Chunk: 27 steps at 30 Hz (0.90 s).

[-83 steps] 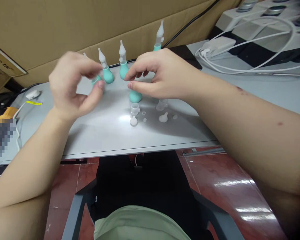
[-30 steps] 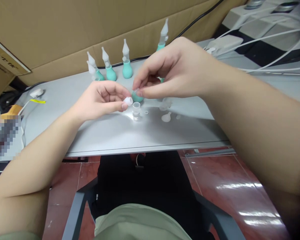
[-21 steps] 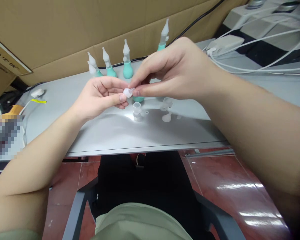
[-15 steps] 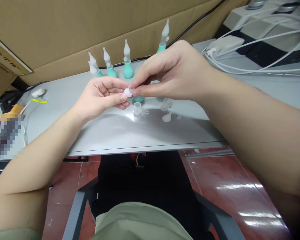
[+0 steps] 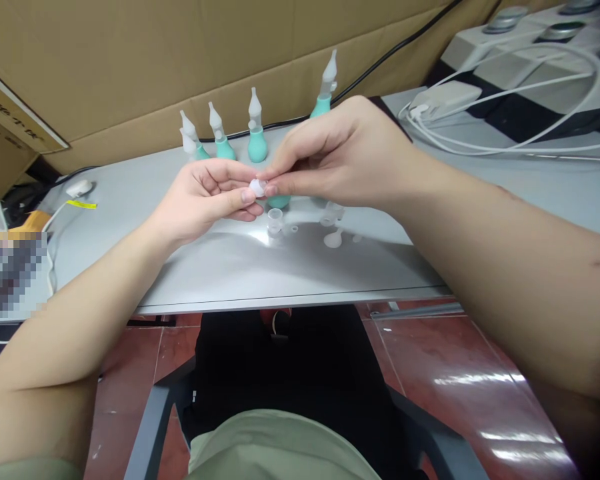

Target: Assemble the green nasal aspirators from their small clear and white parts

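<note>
White piece between hands, lettering blurred

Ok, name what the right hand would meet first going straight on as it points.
The small white rounded plastic-looking piece in the left hand, most likely; whether the right hand already touches it is unclear.

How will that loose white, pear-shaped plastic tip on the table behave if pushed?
The white, pear-shaped plastic tip looks light, being far smaller than the right hand. It may slide easily on the smooth, glossy grey tabletop. Its rounded body could also roll.
</note>
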Each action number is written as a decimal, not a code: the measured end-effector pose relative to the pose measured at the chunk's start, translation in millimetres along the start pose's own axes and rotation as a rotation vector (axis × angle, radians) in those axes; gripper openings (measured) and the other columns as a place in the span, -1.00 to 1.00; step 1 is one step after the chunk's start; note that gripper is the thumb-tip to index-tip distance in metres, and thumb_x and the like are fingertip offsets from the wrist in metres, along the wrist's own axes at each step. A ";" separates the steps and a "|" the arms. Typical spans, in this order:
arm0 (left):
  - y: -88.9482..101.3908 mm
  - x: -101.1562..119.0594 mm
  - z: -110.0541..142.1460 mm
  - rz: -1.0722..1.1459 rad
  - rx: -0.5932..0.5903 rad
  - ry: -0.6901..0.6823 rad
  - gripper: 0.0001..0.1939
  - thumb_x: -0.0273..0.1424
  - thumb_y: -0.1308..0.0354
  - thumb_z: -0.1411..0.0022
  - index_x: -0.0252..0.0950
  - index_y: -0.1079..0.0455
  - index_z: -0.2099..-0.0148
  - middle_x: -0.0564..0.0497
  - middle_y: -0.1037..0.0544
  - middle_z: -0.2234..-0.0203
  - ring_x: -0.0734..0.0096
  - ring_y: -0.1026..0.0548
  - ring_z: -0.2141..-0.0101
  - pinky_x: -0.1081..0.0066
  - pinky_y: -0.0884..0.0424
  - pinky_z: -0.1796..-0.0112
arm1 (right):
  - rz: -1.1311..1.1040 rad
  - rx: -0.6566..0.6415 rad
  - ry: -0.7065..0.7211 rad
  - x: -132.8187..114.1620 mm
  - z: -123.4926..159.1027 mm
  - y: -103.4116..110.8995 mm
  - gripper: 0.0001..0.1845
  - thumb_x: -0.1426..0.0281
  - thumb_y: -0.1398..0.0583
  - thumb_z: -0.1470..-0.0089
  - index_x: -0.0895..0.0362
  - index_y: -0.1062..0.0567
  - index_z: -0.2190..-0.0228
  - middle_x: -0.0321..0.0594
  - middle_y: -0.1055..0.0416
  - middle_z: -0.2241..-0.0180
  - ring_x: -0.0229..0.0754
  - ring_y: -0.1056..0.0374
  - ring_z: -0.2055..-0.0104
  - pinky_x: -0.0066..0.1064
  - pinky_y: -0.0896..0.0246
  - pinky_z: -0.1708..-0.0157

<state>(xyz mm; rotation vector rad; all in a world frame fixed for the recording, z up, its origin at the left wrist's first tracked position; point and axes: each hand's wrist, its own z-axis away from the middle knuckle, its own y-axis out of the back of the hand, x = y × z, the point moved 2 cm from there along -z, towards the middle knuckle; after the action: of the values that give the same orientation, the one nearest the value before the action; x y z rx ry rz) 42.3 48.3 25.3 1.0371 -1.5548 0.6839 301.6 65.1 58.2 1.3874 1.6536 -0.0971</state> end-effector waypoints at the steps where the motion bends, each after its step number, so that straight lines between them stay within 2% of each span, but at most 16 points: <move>1: 0.1 -0.3 -0.4 -0.001 0.008 0.010 -0.52 -0.02 -0.91 -0.31 -0.15 -0.92 -0.07 -0.01 -0.96 0.14 0.24 -0.99 0.19 0.48 -0.96 0.14 | 0.005 -0.004 0.013 -0.2 0.0 0.0 -0.89 0.37 -0.61 -0.44 -0.06 -0.93 0.23 -0.26 -0.85 0.21 -0.07 -0.66 0.19 -0.19 -0.60 0.14; 4: 1.7 -1.6 -2.2 -0.002 0.043 0.035 -0.41 0.07 -0.93 -0.24 -0.15 -0.89 -0.09 0.00 -0.95 0.15 0.21 -0.98 0.20 0.41 -0.97 0.15 | 0.023 -0.001 0.069 -1.0 0.1 0.0 -0.90 0.29 -0.57 -0.47 -0.04 -0.94 0.18 -0.25 -0.84 0.21 -0.12 -0.62 0.21 -0.22 -0.49 0.18; 6: 2.8 -2.1 -3.2 0.007 0.054 0.048 -0.39 0.07 -0.95 -0.20 -0.15 -0.88 -0.09 0.00 -0.95 0.14 0.21 -0.97 0.21 0.39 -0.97 0.16 | 0.027 0.015 0.067 -1.7 0.1 -0.7 -0.89 0.31 -0.54 -0.48 -0.02 -0.94 0.17 -0.24 -0.83 0.21 -0.13 -0.61 0.22 -0.22 -0.47 0.19; 10: 3.2 -0.9 -3.7 0.004 0.032 0.047 -0.43 0.04 -0.93 -0.26 -0.15 -0.88 -0.10 -0.01 -0.96 0.12 0.20 -0.98 0.19 0.37 -0.98 0.14 | 0.023 0.059 0.037 -4.1 0.8 -2.6 -0.88 0.39 -0.51 -0.47 0.01 -0.92 0.18 -0.24 -0.83 0.19 -0.13 -0.63 0.17 -0.25 -0.53 0.12; 15: 1.5 0.0 -3.4 0.035 0.029 0.037 -0.45 0.02 -0.94 -0.24 -0.14 -0.90 -0.07 0.04 -0.95 0.17 0.27 -0.97 0.22 0.45 -0.95 0.16 | 0.085 0.053 0.034 -4.1 2.2 -4.6 -0.91 0.33 -0.50 -0.51 0.00 -0.83 0.16 -0.20 -0.80 0.16 -0.07 -0.67 0.11 -0.19 -0.64 0.02; 21: 0.1 -1.4 -2.8 0.022 0.016 0.044 -0.43 0.06 -0.93 -0.24 -0.11 -0.89 -0.09 0.05 -0.95 0.16 0.24 -0.98 0.20 0.41 -0.97 0.13 | 0.088 0.013 0.093 -1.9 1.5 -5.3 -0.90 0.38 -0.39 -0.50 0.03 -0.72 0.17 -0.20 -0.78 0.14 -0.09 -0.66 0.08 -0.20 -0.48 0.09; 24: 1.4 -2.0 -2.8 0.029 0.003 0.037 -0.46 0.03 -0.93 -0.26 -0.11 -0.89 -0.09 0.07 -0.95 0.16 0.26 -0.98 0.20 0.43 -0.96 0.13 | 0.067 -0.006 0.040 -2.1 1.0 -5.2 -0.88 0.29 -0.45 -0.52 -0.01 -0.70 0.16 -0.18 -0.76 0.13 -0.04 -0.63 0.07 -0.17 -0.52 0.04; 27: 3.8 -3.0 -3.3 0.001 -0.006 0.039 -0.44 0.06 -0.90 -0.30 -0.13 -0.87 -0.11 0.04 -0.96 0.11 0.19 -1.00 0.15 0.36 -0.99 0.09 | 0.043 -0.007 -0.020 -3.1 0.8 -6.1 -0.83 0.19 -0.48 -0.51 -0.04 -0.68 0.16 -0.17 -0.75 0.13 0.02 -0.63 0.04 -0.14 -0.60 -0.01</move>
<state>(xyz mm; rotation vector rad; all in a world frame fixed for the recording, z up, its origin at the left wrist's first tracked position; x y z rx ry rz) 40.5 53.6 23.5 1.0127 -1.5236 0.6959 296.9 60.1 56.9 1.4121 1.6051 -0.0797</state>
